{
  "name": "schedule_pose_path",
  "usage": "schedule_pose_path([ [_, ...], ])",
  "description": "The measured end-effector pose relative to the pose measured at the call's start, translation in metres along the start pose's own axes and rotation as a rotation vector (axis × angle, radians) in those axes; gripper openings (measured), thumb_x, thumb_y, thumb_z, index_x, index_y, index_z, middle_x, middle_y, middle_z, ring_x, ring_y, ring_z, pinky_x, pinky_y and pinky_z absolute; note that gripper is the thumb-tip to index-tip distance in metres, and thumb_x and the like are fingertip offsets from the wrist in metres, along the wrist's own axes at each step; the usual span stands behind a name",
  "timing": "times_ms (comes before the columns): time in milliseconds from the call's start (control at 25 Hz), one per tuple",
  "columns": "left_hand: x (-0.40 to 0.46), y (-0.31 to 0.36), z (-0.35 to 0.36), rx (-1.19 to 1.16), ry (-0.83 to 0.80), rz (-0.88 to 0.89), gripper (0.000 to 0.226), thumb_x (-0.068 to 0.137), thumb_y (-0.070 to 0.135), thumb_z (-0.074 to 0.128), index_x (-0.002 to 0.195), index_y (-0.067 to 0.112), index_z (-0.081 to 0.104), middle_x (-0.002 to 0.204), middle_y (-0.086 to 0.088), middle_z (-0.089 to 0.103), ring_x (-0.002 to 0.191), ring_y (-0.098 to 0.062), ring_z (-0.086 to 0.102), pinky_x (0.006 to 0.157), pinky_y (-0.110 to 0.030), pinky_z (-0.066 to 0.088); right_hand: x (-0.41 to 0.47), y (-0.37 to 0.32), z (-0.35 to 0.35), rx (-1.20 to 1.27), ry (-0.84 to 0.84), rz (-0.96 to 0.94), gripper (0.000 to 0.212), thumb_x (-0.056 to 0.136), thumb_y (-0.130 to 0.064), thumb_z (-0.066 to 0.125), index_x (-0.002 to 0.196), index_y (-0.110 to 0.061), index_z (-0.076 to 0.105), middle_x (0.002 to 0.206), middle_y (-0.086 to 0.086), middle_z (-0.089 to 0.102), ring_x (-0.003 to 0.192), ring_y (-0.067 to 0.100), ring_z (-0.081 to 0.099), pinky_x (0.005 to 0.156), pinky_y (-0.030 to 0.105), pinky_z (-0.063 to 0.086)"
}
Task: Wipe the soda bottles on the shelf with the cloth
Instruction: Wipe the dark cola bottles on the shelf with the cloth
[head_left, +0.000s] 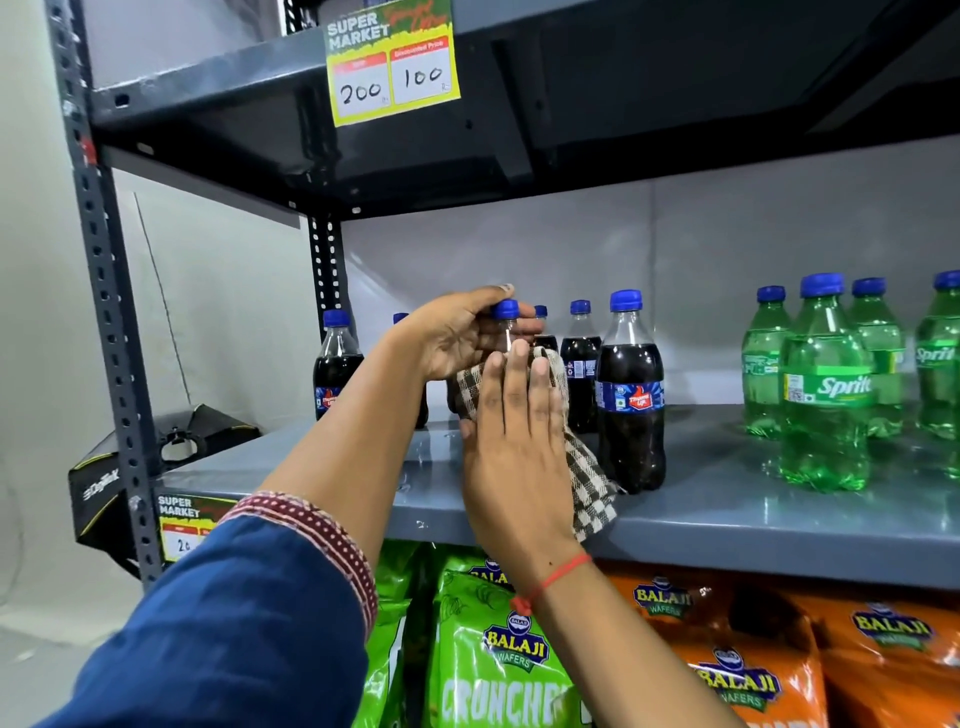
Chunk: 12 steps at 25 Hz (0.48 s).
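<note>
Several dark cola bottles with blue caps stand on the grey shelf (727, 512). My left hand (457, 335) grips the neck of one cola bottle (505, 312) just under its cap. My right hand (517, 441) presses a brown-and-white checked cloth (589, 478) against that bottle's body, hiding most of it. Another cola bottle (630, 395) stands upright right beside the cloth, and one more (336, 358) stands at the far left. Green Sprite bottles (826, 389) stand in a group to the right.
The upper shelf (519, 145) hangs low overhead with a yellow price tag (392, 62). A slotted steel post (104, 291) bounds the left side. Green and orange wafer bags (498, 649) fill the shelf below. A black box (104, 488) sits behind the post.
</note>
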<state>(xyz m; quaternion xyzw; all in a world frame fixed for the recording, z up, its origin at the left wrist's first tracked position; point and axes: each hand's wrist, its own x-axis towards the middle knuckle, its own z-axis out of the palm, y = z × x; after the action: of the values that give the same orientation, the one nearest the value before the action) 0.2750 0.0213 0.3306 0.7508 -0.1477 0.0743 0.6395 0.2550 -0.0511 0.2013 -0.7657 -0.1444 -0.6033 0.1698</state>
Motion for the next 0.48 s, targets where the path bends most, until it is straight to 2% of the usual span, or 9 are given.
schedule_pose_path([
  [160,-0.002,0.001,0.003,0.016,0.051,-0.038,0.033,0.088,0.032,0.049,0.1,0.006,0.067,0.083,-0.001,0.071,0.079,-0.012,0.062,0.074,-0.02,0.052,0.014,0.001,-0.001,-0.092,0.067,-0.004,0.057,0.079,-0.013,0.037,0.134,0.002,0.037,0.142,0.022,0.041,0.132,0.037,0.037,0.112,0.042,0.02],
  [280,-0.003,0.0,0.003,-0.033,0.013,-0.03,0.03,0.09,0.028,0.047,0.089,0.006,0.066,0.077,-0.003,0.074,0.082,-0.016,0.065,0.084,-0.026,0.051,0.002,0.001,-0.005,-0.092,0.007,-0.048,0.062,0.076,-0.012,0.033,0.136,0.002,0.037,0.144,0.023,0.037,0.133,0.037,0.033,0.111,0.042,0.018],
  [400,-0.003,-0.001,0.005,0.004,0.064,-0.018,0.03,0.089,0.029,0.048,0.085,0.008,0.068,0.086,-0.005,0.073,0.093,-0.019,0.063,0.1,-0.03,0.043,0.01,0.001,-0.006,-0.113,0.006,-0.05,0.063,0.074,-0.005,0.024,0.134,0.002,0.041,0.142,0.023,0.04,0.131,0.039,0.037,0.109,0.045,0.027],
  [480,-0.002,-0.001,0.005,0.005,0.061,-0.012,0.03,0.089,0.03,0.048,0.083,0.008,0.069,0.085,-0.005,0.074,0.094,-0.02,0.062,0.104,-0.033,0.038,0.011,0.001,-0.009,-0.102,0.007,-0.052,0.065,0.072,-0.004,0.022,0.134,0.003,0.041,0.142,0.023,0.041,0.13,0.039,0.037,0.106,0.047,0.026],
])
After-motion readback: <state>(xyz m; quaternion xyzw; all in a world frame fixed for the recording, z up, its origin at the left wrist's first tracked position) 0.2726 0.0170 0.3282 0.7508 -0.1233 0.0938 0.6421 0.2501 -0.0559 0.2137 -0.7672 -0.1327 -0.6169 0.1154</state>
